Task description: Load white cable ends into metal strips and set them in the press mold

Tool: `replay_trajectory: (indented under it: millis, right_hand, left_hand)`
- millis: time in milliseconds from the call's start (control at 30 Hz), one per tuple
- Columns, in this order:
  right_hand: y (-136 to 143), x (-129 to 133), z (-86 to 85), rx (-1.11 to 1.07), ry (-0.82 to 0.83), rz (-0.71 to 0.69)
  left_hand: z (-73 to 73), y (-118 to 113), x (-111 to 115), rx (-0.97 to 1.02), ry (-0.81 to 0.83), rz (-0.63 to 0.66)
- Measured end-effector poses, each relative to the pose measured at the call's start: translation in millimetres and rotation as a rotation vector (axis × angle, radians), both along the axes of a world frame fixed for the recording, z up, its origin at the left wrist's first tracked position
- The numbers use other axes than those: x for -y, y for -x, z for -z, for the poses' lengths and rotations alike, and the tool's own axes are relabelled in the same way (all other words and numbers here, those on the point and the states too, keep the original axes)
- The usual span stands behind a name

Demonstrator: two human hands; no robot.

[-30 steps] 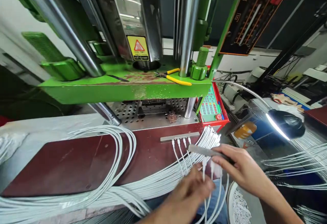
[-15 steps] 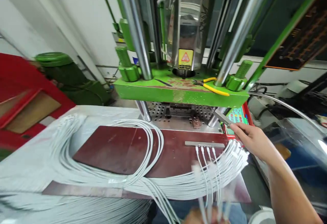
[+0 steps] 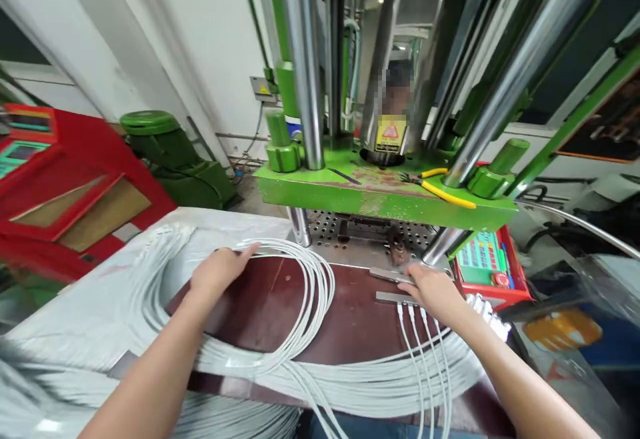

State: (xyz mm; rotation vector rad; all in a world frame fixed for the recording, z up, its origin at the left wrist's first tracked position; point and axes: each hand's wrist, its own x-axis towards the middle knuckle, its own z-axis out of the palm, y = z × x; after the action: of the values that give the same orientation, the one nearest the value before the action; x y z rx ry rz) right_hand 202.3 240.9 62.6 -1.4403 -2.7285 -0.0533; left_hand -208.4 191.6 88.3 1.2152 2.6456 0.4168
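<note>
A flat metal bar (image 3: 395, 274) is held at the back edge of the dark red board (image 3: 260, 305), pressed under the fingers of the right hand (image 3: 434, 290); the grip is closed down on it, fingers together. Half a second ago this bar was carried in the air at two o'clock of the board; now it is set down just at twelve o'clock of a second metal bar (image 3: 393, 298), from which four white cable ends (image 3: 423, 339) run toward six o'clock. By this the bar appears to be placed ready at the mouth of the green press (image 3: 385, 199).

The left hand (image 3: 220, 271), earlier low at the bottom of the view among the cable ends, is now laid on the loop of white cables (image 3: 305, 292) at ten o'clock of the board, its grip open and flat, fingertips touching the strands.

Open board is left between the two hands. At twelve o'clock the room is bounded by the perforated plate (image 3: 330, 225) and the press columns; at three o'clock a red control box (image 3: 487, 265) stands near the right hand. The tabletop (image 3: 100, 319) at nine o'clock is covered with cable bundles.
</note>
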Motion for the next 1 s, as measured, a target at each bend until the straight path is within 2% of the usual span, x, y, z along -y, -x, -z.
replay_trajectory:
  millis: [67,133,233,333,433,500,600,700,767,867,933,1000]
  right_hand:
    - [2.0,-1.6,-1.2,-0.011,-0.033,-0.042]
    - [2.1,-4.1,-0.3,-0.019,-0.03,-0.059]
    - [0.8,-8.2,3.6,-0.03,0.02,-0.055]
    - [-2.1,-7.7,-0.1,-0.08,0.038,-0.033]
    - [-10.2,0.4,-14.4,-0.173,0.038,-0.01]
    - [-18.5,8.8,-22.7,-0.205,0.101,-0.023]
    - [-29.9,21.9,-23.1,-0.181,0.205,-0.086]
    - [-32.7,32.1,-13.0,-0.136,0.172,-0.108]
    - [-29.4,36.8,-7.2,-0.12,0.135,-0.088]
    - [-22.1,41.2,-4.3,-0.113,0.114,-0.05]
    - [-19.0,42.9,-4.2,-0.11,0.103,-0.04]
    - [-17.9,44.1,-3.5,-0.103,0.082,-0.027]
  left_hand:
    - [-3.2,-8.4,9.2,-0.077,0.034,-0.002]
    - [-11.6,-27.7,18.1,-0.071,-0.063,0.022]
    - [-23.1,-79.6,35.7,0.35,-0.141,0.327]
    - [-23.9,-149.5,63.2,0.668,0.047,0.72]
    - [-13.7,-208.6,91.4,0.684,0.218,0.902]
    - [-4.6,-232.7,105.3,0.636,0.286,0.954]
    - [9.5,-252.9,117.6,0.639,0.392,0.958]
    - [25.3,-270.6,122.4,0.851,0.429,0.922]
    - [36.8,-284.5,122.3,1.129,0.484,0.806]
    - [51.8,-303.4,118.8,1.541,0.545,0.542]
    - [58.0,-310.9,116.4,1.676,0.512,0.44]
    - [61.1,-313.4,115.4,1.693,0.469,0.435]
